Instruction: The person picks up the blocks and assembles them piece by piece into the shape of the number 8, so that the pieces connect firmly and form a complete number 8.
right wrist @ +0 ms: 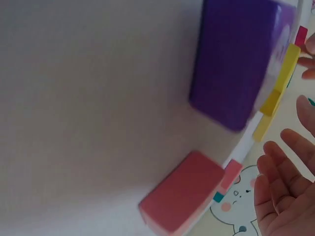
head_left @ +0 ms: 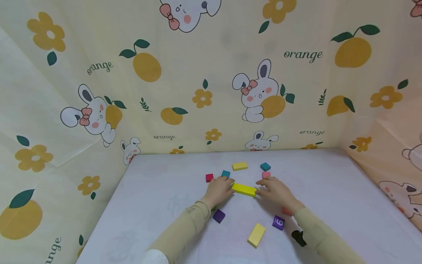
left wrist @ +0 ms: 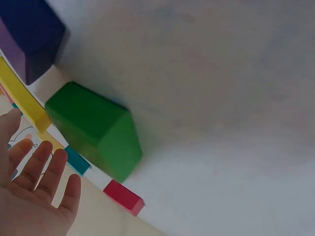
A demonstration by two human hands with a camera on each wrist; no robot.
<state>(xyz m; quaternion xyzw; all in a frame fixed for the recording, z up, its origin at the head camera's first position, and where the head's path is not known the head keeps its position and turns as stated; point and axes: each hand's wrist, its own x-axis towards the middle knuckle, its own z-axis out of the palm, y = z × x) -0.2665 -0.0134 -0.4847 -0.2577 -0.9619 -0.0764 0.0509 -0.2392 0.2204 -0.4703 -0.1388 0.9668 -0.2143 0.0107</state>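
A long bright yellow block [head_left: 244, 190] lies on the white table between the two hands. My left hand [head_left: 220, 189] is by its left end, fingers loosely extended; in the left wrist view the left hand [left wrist: 42, 187] shows spread fingers. At the block's right end is my right hand [head_left: 275, 190], its thumb near the end. The right wrist view shows the right hand [right wrist: 288, 189] with fingers slightly bent and nothing in its palm. Just beyond the left fingers sits a teal block [head_left: 225, 173]; a pink block [head_left: 266, 175] sits just beyond the right fingers.
A red block [head_left: 209, 178], pale yellow block [head_left: 239, 166] and second teal block [head_left: 265, 167] lie farther back. Nearer are a green block [left wrist: 93, 128], dark purple block [head_left: 219, 216], purple block marked 6 [head_left: 278, 222], coral block [head_left: 287, 211] and pale yellow block [head_left: 256, 235].
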